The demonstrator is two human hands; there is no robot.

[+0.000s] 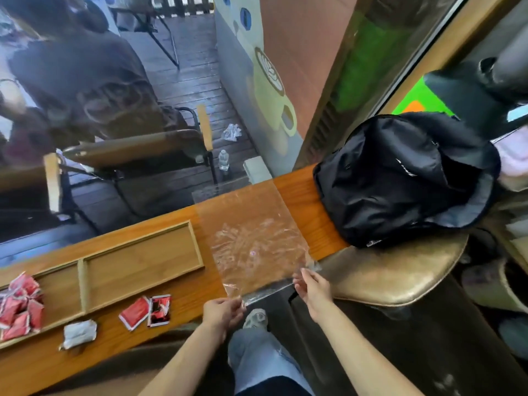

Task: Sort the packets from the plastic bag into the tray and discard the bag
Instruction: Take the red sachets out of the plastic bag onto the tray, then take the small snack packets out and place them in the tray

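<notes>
Head view, looking down over a long wooden counter. Clear plastic bag spread flat across the counter, far end hanging past the back edge, near end held just off the front edge. Left hand at the bag's near left corner, fingers curled and pinching the plastic. Right hand at the near right corner, fingertips closed on the edge in the same way — bag stretched taut between the two. No packets visible inside the bag.

Left of the bag, just beside it: a shallow wooden tray with a divider splitting it into two compartments. Larger right compartment bare wood; left compartment holding a heap of red packets at the frame's left edge. Outside the tray, on the counter near the front edge: a red packet lying flat, a dark red-and-black packet touching or just beside it, and further left a crumpled white packet.

Right of the bag, a black backpack resting partly on the counter's end and partly on a tan padded seat. Beyond the counter — a dark plank floor with a small water bottle standing on it and a chair nearby. Below, jeans-clad legs and a shoe.
</notes>
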